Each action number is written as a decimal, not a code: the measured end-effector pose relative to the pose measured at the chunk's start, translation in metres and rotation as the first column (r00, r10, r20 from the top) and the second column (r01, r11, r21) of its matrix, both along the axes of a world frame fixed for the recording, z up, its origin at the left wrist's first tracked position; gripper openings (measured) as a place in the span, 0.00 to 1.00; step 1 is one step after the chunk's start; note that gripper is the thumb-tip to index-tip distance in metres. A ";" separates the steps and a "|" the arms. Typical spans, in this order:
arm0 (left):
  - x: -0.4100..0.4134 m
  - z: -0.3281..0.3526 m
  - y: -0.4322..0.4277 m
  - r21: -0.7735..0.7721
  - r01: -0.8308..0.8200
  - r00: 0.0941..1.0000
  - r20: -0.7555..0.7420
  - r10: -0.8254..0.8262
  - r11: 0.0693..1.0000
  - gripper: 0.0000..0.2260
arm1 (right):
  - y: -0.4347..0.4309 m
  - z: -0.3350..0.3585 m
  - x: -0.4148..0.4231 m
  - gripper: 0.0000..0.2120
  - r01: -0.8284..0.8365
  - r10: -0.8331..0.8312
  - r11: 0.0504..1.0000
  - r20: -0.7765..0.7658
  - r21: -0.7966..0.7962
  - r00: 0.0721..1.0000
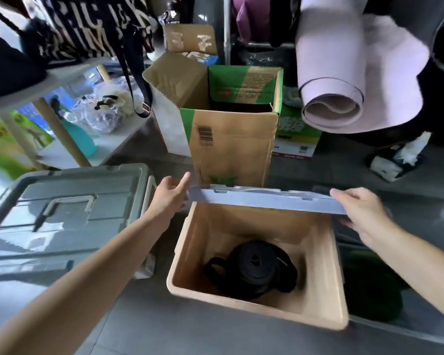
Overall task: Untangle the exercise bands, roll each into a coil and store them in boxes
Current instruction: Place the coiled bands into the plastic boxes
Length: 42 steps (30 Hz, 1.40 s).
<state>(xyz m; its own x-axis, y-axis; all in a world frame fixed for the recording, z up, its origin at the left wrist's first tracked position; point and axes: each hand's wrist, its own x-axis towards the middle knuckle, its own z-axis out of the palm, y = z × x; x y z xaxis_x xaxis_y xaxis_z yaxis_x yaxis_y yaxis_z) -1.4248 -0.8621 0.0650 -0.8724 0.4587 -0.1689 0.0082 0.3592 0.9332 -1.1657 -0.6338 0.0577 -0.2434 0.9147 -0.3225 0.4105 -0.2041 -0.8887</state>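
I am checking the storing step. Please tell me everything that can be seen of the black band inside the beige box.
The black band looks like matte rubber, rolled into a thick coil lying flat, centre facing up. Loose loops stick out left and right. It rests on the bottom of the open beige box. Only the box touches it; the left hand and right hand hold a grey lid above the far rim.
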 end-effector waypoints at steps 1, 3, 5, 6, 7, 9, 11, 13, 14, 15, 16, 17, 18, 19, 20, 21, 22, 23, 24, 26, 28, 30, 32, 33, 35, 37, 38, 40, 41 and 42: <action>0.006 0.002 -0.007 -0.028 0.001 0.999 -0.033 -0.002 1.000 0.16 | -0.009 0.004 0.006 0.09 0.001 -0.002 1.000 0.014 0.031 1.000; 0.017 0.006 -0.023 -0.048 -0.011 0.996 -0.088 0.007 0.999 0.13 | -0.028 0.012 0.020 0.10 -0.029 0.027 0.999 0.030 0.046 0.999; 0.026 0.006 -0.041 -0.061 -0.012 0.996 -0.089 0.007 0.998 0.09 | -0.047 0.015 0.037 0.11 -0.130 0.129 0.991 0.079 0.017 0.989; 0.032 0.002 -0.052 -0.089 0.003 0.996 -0.090 -0.011 0.996 0.11 | -0.056 0.013 0.048 0.12 -0.184 0.182 0.983 0.113 0.008 0.977; 0.038 -0.004 -0.063 -0.113 0.023 0.995 -0.094 -0.034 0.993 0.12 | -0.064 0.009 0.057 0.12 -0.226 0.223 0.974 0.144 0.003 0.964; 0.054 -0.017 -0.083 -0.131 0.071 0.989 -0.118 -0.087 0.989 0.12 | -0.077 0.000 0.072 0.12 -0.263 0.260 0.965 0.203 -0.015 0.944; 0.066 -0.032 -0.099 -0.161 0.116 0.975 -0.168 -0.143 0.980 0.09 | -0.085 -0.012 0.083 0.12 -0.236 0.242 0.970 0.227 -0.057 0.943; 0.070 -0.049 -0.108 -0.238 0.170 0.952 -0.212 -0.222 0.956 0.07 | -0.094 -0.025 0.092 0.11 -0.193 0.219 0.973 0.238 -0.130 0.946; 0.070 -0.057 -0.111 -0.273 0.192 0.936 -0.237 -0.260 0.943 0.06 | -0.098 -0.032 0.097 0.11 -0.191 0.224 0.970 0.254 -0.148 0.941; 0.068 -0.062 -0.110 -0.287 0.191 0.931 -0.251 -0.266 0.939 0.06 | -0.100 -0.037 0.100 0.11 -0.200 0.232 0.970 0.277 -0.138 0.932; 0.065 -0.067 -0.108 -0.284 0.163 0.940 -0.247 -0.237 0.945 0.06 | -0.099 -0.040 0.100 0.13 -0.212 0.237 0.971 0.300 -0.113 0.924; 0.062 -0.070 -0.104 -0.285 0.123 0.956 -0.221 -0.190 0.950 0.08 | -0.096 -0.041 0.099 0.16 -0.217 0.235 0.972 0.309 -0.091 0.921; 0.058 -0.071 -0.098 -0.312 0.066 0.974 -0.187 -0.129 0.948 0.14 | -0.092 -0.040 0.096 0.20 -0.211 0.231 0.973 0.299 -0.097 0.926; 0.055 -0.072 -0.091 -0.359 0.022 0.989 -0.130 -0.073 0.933 0.22 | -0.087 -0.038 0.092 0.26 -0.203 0.236 0.969 0.273 -0.142 0.933; 0.051 -0.073 -0.084 -0.401 0.007 0.999 -0.043 -0.027 0.916 0.27 | -0.082 -0.037 0.086 0.34 -0.201 0.253 0.955 0.243 -0.217 0.936; 0.047 -0.074 -0.079 -0.414 0.021 0.997 0.072 0.010 0.910 0.29 | -0.079 -0.039 0.081 0.40 -0.205 0.273 0.933 0.210 -0.297 0.939; 0.044 -0.075 -0.075 -0.376 0.047 0.973 0.227 0.043 0.926 0.29 | -0.077 -0.043 0.076 0.43 -0.213 0.294 0.903 0.177 -0.372 0.939; 0.042 -0.075 -0.073 -0.295 0.068 0.916 0.396 0.058 0.953 0.29 | -0.077 -0.049 0.073 0.42 -0.219 0.305 0.878 0.145 -0.425 0.941; 0.043 -0.074 -0.074 -0.234 0.067 0.861 0.504 0.062 0.970 0.30 | -0.078 -0.054 0.071 0.40 -0.211 0.295 0.863 0.119 -0.459 0.948; 0.041 -0.075 -0.074 -0.202 0.051 0.852 0.520 0.063 0.978 0.30 | -0.079 -0.064 0.068 0.36 -0.172 0.242 0.873 0.099 -0.456 0.965; 0.036 -0.076 -0.071 -0.224 -0.018 0.923 0.372 0.102 0.975 0.26 | -0.076 -0.069 0.061 0.37 -0.126 0.202 0.912 0.160 -0.391 0.966; 0.028 -0.073 -0.063 -0.223 -0.083 0.984 0.133 0.115 0.971 0.21 | -0.068 -0.069 0.049 0.38 -0.078 0.156 0.955 0.261 -0.286 0.953; 0.019 -0.068 -0.052 -0.298 -0.106 0.989 -0.127 0.071 0.949 0.16 | -0.058 -0.064 0.035 0.36 -0.088 0.126 0.988 0.336 -0.128 0.933; 0.016 -0.065 -0.047 -0.342 -0.109 0.975 -0.219 0.034 0.933 0.14 | -0.054 -0.061 0.030 0.31 -0.134 0.139 0.990 0.367 -0.038 0.920; 0.012 -0.062 -0.040 -0.417 -0.094 0.941 -0.334 -0.056 0.904 0.13 | -0.048 -0.059 0.024 0.19 -0.266 0.188 0.957 0.457 0.113 0.869; 0.009 -0.061 -0.038 -0.467 -0.088 0.916 -0.384 -0.112 0.880 0.13 | -0.046 -0.059 0.023 0.15 -0.395 0.229 0.901 0.579 0.178 0.783; 0.008 -0.061 -0.038 -0.481 -0.095 0.907 -0.402 -0.122 0.872 0.13 | -0.045 -0.059 0.023 0.16 -0.449 0.236 0.872 0.635 0.195 0.735; 0.008 -0.061 -0.037 -0.512 -0.126 0.881 -0.451 -0.141 0.850 0.13 | -0.046 -0.057 0.023 0.16 -0.507 0.231 0.835 0.698 0.216 0.678; 0.008 -0.061 -0.037 -0.530 -0.141 0.861 -0.482 -0.161 0.836 0.13 | -0.047 -0.054 0.023 0.16 -0.522 0.228 0.824 0.714 0.221 0.662; 0.008 -0.061 -0.036 -0.551 -0.156 0.838 -0.514 -0.186 0.820 0.13 | -0.048 -0.052 0.021 0.16 -0.535 0.229 0.814 0.722 0.225 0.653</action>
